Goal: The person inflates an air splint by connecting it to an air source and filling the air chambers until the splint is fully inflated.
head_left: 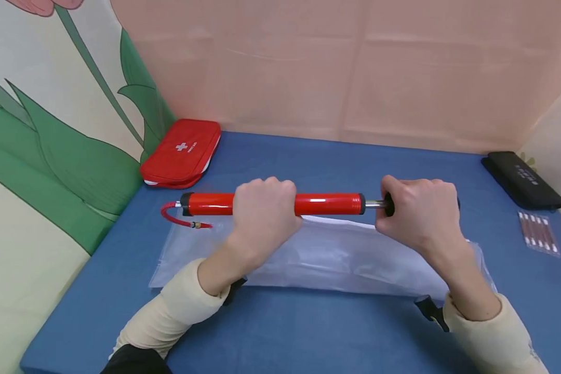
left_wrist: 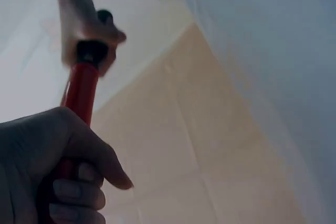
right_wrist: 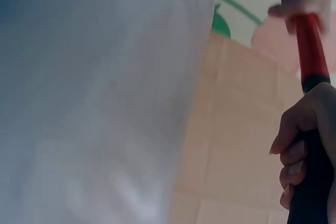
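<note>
A red hand pump (head_left: 329, 204) is held level above a clear plastic bag (head_left: 336, 254) in the head view. My left hand (head_left: 264, 223) grips the middle of its barrel, fingers wrapped round. At the other end my right hand (head_left: 421, 213) grips the black handle (right_wrist: 312, 182), seen best in the right wrist view. A short stretch of metal rod (head_left: 375, 204) shows between barrel and handle. From the left end curls a short red hose (head_left: 166, 212) with a brass-coloured fitting (head_left: 197, 225). My left hand's curled fingers (left_wrist: 79, 195) show in the left wrist view.
A red first aid pouch (head_left: 182, 153) lies at the back left of the blue table (head_left: 308, 332). At the right are a black case (head_left: 523, 182) and a small clear packet of swabs (head_left: 539, 232). A pinkish wall covering (head_left: 355, 78) rises behind.
</note>
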Tool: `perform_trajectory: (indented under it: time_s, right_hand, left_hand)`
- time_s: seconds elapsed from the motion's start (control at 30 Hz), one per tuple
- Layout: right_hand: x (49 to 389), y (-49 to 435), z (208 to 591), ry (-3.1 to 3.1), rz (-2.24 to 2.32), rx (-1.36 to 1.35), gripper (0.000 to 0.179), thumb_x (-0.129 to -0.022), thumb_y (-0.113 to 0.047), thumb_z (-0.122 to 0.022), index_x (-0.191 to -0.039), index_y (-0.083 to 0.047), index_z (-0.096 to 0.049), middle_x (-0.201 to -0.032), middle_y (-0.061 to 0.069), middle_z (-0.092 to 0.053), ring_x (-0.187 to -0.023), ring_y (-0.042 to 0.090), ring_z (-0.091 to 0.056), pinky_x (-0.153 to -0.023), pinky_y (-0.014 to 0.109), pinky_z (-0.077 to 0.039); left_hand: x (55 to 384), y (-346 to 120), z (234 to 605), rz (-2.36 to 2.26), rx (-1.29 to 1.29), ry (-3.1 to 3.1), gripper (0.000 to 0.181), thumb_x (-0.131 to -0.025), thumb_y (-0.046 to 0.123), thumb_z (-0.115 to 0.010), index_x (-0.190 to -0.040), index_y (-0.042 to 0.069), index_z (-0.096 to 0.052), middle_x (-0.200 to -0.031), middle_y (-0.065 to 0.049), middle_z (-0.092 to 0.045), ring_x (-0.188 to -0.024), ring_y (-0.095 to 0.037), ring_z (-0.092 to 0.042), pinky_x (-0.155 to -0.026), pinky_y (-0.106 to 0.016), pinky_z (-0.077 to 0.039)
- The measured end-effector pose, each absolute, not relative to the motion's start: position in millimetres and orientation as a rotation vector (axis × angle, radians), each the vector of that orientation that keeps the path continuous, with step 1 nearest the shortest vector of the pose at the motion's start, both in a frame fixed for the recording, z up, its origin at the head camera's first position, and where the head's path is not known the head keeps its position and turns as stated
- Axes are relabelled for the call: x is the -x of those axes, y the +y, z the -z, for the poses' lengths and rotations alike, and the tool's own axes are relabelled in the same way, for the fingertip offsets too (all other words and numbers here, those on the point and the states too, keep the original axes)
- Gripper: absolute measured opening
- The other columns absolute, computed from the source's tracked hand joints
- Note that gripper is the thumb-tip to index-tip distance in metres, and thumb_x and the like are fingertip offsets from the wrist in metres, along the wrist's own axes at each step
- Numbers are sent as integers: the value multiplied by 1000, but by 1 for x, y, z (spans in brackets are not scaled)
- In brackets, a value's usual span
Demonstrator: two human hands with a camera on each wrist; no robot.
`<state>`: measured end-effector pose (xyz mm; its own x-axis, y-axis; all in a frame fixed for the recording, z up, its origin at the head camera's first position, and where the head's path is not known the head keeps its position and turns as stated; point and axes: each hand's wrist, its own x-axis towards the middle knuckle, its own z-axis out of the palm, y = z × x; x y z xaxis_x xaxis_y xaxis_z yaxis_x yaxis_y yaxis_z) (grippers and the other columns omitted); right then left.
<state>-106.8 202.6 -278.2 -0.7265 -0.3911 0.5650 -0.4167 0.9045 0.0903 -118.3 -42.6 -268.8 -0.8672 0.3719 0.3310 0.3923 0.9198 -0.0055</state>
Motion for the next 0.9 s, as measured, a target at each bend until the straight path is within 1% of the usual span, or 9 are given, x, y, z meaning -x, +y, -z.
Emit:
perform_trajectory:
  time_s: [0.13,0.23,0.33,0.4,0.5,0.57,0.63,0.77,0.9]
  right_hand:
    - [96,180,284,-2415,-25,-603,19,-55,-7,-66,-65,-9,-50,-48,0,-39,-37,13,-29,-37,28,-28]
    - [92,168,292,-2359,-32,-628,20,-53,-6,-63,-63,-8,-46,-49,1,-35,-38,13,-27,-37,27,-25]
    - [95,166,295,-2340,-52,-661,16,-55,-6,-60,-64,-9,-46,-49,-1,-33,-39,11,-25,-37,25,-22]
    - [102,174,293,-2353,-62,-656,13,-57,-7,-61,-65,-10,-50,-48,-2,-36,-38,12,-27,-37,26,-23]
    - [112,199,283,-2382,-74,-597,11,-61,-10,-63,-69,-9,-56,-48,-1,-42,-38,14,-30,-38,29,-25]
    - [115,215,277,-2391,-82,-547,12,-62,-12,-66,-71,-9,-58,-48,1,-45,-39,16,-31,-38,31,-26]
    - [117,223,275,-2393,-79,-527,12,-61,-12,-65,-70,-8,-58,-48,1,-46,-38,17,-31,-38,31,-26]
    - [115,212,280,-2410,-59,-565,10,-61,-7,-63,-65,-9,-54,-47,0,-43,-37,15,-30,-37,29,-25]
    - [106,188,288,-2415,-52,-600,16,-58,-4,-62,-63,-12,-49,-47,-3,-37,-37,12,-28,-37,28,-24]
  left_hand:
    - [107,-30,276,95,614,-2713,23,-66,30,-82,-72,13,-69,-51,0,-48,-42,-14,-45,-45,-29,-48]
    - [103,-26,281,85,654,-2714,25,-65,33,-83,-72,13,-68,-51,1,-47,-42,-12,-44,-44,-28,-46]
    - [107,-30,280,78,697,-2725,24,-66,32,-81,-70,13,-66,-50,1,-44,-41,-12,-42,-44,-26,-45]
    - [114,-38,276,97,692,-2728,22,-66,29,-79,-67,13,-64,-49,1,-45,-42,-12,-44,-45,-27,-45]
    - [127,-55,266,142,617,-2754,23,-62,25,-81,-70,11,-66,-53,-2,-49,-48,-16,-48,-50,-30,-47]
    - [132,-65,260,157,567,-2771,30,-59,26,-84,-77,9,-69,-58,-4,-54,-52,-19,-52,-54,-34,-50]
    - [134,-69,257,147,549,-2786,35,-59,28,-86,-84,7,-71,-63,-5,-58,-55,-20,-54,-56,-36,-51]
    - [129,-57,260,105,584,-2798,36,-64,32,-84,-87,8,-72,-63,-4,-59,-52,-19,-54,-56,-33,-52]
    - [118,-42,268,72,593,-2799,28,-65,31,-83,-79,11,-70,-55,-2,-53,-46,-15,-49,-51,-30,-50]
